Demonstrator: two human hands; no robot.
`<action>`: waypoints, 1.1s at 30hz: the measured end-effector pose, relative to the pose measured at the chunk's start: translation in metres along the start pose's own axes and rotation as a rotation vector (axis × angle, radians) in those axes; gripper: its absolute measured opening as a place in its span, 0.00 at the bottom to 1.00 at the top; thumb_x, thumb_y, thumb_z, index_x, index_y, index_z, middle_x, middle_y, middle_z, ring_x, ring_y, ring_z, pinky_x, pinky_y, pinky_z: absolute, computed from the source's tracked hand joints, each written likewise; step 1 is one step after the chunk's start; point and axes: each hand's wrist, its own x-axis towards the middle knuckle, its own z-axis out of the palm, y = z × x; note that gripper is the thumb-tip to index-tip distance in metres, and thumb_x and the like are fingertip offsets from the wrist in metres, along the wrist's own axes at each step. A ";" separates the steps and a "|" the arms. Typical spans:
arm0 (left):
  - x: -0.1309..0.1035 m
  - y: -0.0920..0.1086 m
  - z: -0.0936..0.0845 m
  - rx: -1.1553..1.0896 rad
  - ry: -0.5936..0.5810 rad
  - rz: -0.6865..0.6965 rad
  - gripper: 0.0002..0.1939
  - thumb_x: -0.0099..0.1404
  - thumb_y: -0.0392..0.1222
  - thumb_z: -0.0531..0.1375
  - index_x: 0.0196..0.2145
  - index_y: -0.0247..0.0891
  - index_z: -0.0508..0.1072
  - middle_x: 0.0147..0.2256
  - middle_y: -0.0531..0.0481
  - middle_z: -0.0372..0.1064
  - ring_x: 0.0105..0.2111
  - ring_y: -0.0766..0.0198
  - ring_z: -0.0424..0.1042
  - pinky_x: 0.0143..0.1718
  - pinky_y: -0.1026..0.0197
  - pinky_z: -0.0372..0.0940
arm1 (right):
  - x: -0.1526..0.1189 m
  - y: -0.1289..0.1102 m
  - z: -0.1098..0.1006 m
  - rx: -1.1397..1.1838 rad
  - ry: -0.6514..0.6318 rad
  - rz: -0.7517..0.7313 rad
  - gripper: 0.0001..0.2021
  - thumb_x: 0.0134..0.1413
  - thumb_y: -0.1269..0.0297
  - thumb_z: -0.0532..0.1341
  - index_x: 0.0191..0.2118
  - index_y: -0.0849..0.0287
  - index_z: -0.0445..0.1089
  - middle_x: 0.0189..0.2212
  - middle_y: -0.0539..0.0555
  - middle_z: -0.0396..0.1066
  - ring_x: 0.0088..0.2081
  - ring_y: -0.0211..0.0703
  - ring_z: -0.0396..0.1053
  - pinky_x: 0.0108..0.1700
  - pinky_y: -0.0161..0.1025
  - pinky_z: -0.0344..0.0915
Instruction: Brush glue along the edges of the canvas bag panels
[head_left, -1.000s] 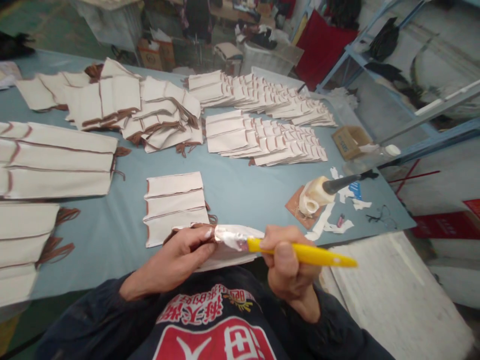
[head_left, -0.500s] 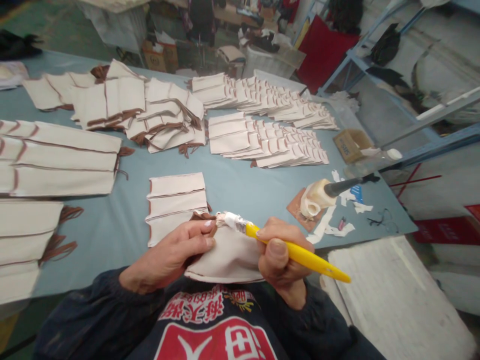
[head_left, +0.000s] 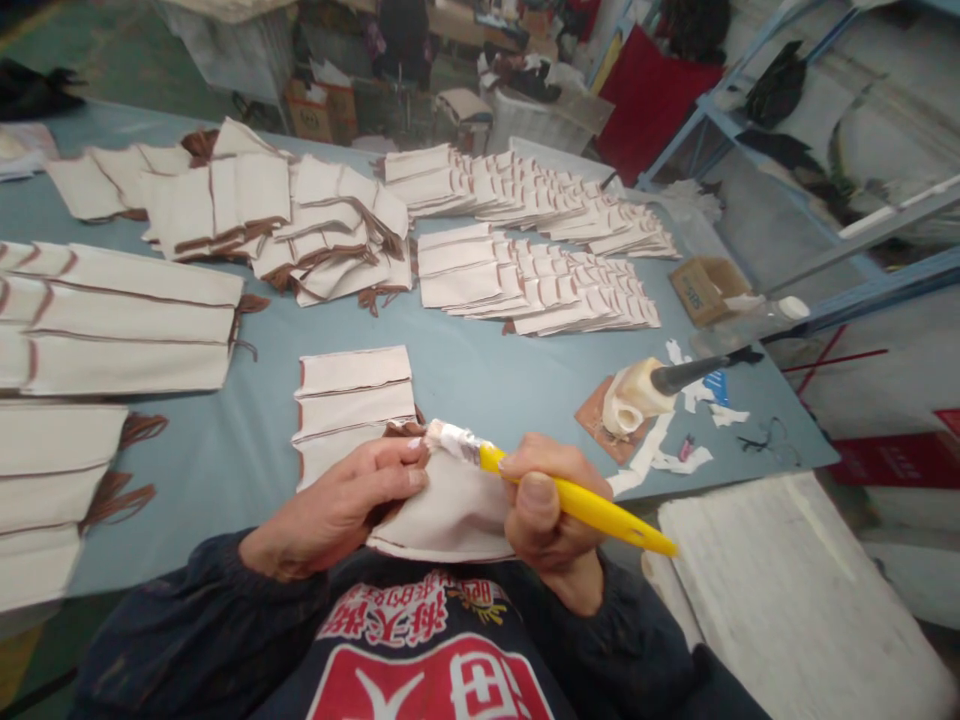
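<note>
My right hand (head_left: 556, 505) is closed round the yellow handle of a paintbrush (head_left: 600, 508). White paste coats the bristles, and their tip touches the upper edge of a cream fabric piece (head_left: 450, 510) near my left fingertips. With thumb and fingers, my left hand (head_left: 346, 500) pinches that piece at its left edge, where a brown strip (head_left: 403, 429) shows. The piece hangs over the table's front edge, close to my body. Just beyond my left hand, cream panels (head_left: 352, 385) with brown edging lie flat on the table.
Overlapping stacks of cream pieces (head_left: 536, 280) cover the far side of the blue-grey table (head_left: 480, 385), with more panels (head_left: 120, 315) at left. At right stand a cream, paste-crusted container (head_left: 628, 398) on a brown square, a small cardboard box (head_left: 705, 290) and white scraps (head_left: 649, 450).
My right hand and the paintbrush have shifted slightly left, bringing the bristle tip further along the fabric edge toward my left fingers. My left hand stays nearly still.
</note>
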 end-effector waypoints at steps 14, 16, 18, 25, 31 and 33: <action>0.003 0.021 -0.002 0.269 -0.027 0.083 0.14 0.62 0.50 0.70 0.39 0.36 0.82 0.33 0.48 0.77 0.33 0.61 0.74 0.38 0.61 0.71 | 0.015 0.026 0.005 -0.182 0.067 0.065 0.10 0.71 0.66 0.54 0.41 0.58 0.73 0.32 0.52 0.78 0.31 0.38 0.77 0.35 0.34 0.72; -0.001 0.026 -0.011 0.522 -0.078 0.126 0.15 0.67 0.53 0.65 0.40 0.37 0.81 0.35 0.47 0.77 0.37 0.59 0.74 0.42 0.59 0.71 | 0.022 0.034 -0.001 -0.210 0.130 0.148 0.12 0.72 0.62 0.53 0.40 0.58 0.73 0.32 0.51 0.77 0.31 0.39 0.76 0.35 0.36 0.71; -0.005 0.026 -0.017 0.755 -0.144 0.160 0.14 0.69 0.51 0.62 0.38 0.37 0.79 0.34 0.49 0.76 0.36 0.60 0.72 0.39 0.61 0.68 | 0.027 0.041 -0.007 -0.218 0.145 0.220 0.14 0.73 0.60 0.53 0.39 0.58 0.73 0.32 0.52 0.76 0.30 0.39 0.74 0.35 0.37 0.70; -0.011 0.008 -0.002 1.142 -0.169 0.468 0.12 0.73 0.38 0.53 0.32 0.39 0.71 0.28 0.53 0.69 0.29 0.64 0.65 0.34 0.63 0.62 | 0.023 0.045 -0.002 -0.164 0.126 0.282 0.13 0.72 0.59 0.53 0.40 0.59 0.72 0.24 0.47 0.70 0.25 0.37 0.70 0.32 0.37 0.68; -0.010 -0.004 -0.005 1.172 -0.097 0.555 0.12 0.72 0.32 0.52 0.32 0.39 0.70 0.29 0.54 0.69 0.29 0.66 0.65 0.35 0.64 0.62 | 0.001 -0.005 -0.028 0.016 0.118 0.159 0.11 0.71 0.62 0.54 0.38 0.55 0.71 0.20 0.44 0.66 0.19 0.36 0.63 0.23 0.36 0.65; -0.009 -0.006 -0.008 1.149 -0.080 0.550 0.12 0.71 0.32 0.52 0.32 0.38 0.72 0.30 0.52 0.71 0.31 0.64 0.67 0.37 0.62 0.63 | -0.002 -0.021 -0.032 0.069 0.032 0.077 0.11 0.71 0.62 0.54 0.37 0.54 0.71 0.20 0.45 0.65 0.18 0.36 0.63 0.24 0.37 0.66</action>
